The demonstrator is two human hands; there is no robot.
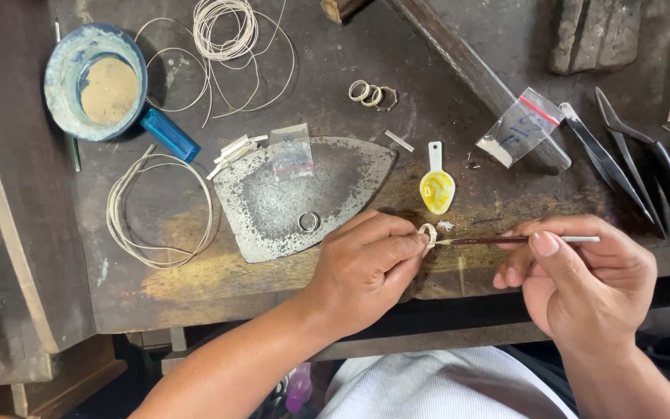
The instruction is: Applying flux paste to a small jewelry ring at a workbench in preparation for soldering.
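While the left hand [366, 268] pinches a small pale ring [427, 233] between thumb and fingertips just above the front edge of the dark wooden counter [195, 295], the right hand [583, 279] is closed in a pen grip on a thin brush [505, 240] whose tip touches the ring. Such a ring looks light, stiff and easy to drop, so it is best held by its outer edges. A yellow-stained spoon dish [436, 188] lies just beyond, a worn metal plate [296, 194] with another ring to the left.
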